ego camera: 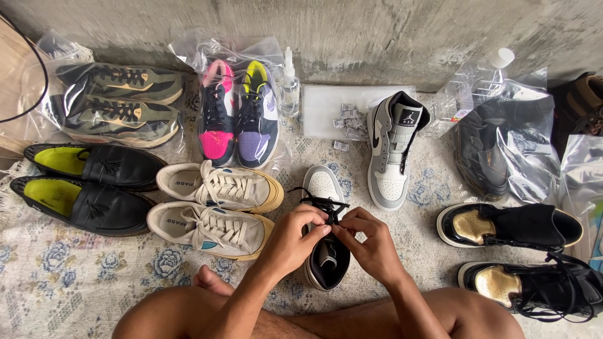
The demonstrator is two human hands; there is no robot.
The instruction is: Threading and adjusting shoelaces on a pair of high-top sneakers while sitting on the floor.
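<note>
I pinch the black lace [326, 207] with both grips, left hand [294, 237] and right hand [370, 242], steadying the shoe [325, 188] beneath.

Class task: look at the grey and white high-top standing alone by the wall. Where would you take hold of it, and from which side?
Grip the grey and white high-top by its padded ankle collar, coming from above at the wall end. The collar stands open there, while the toe points toward the person and the small packets crowd its left.
</note>
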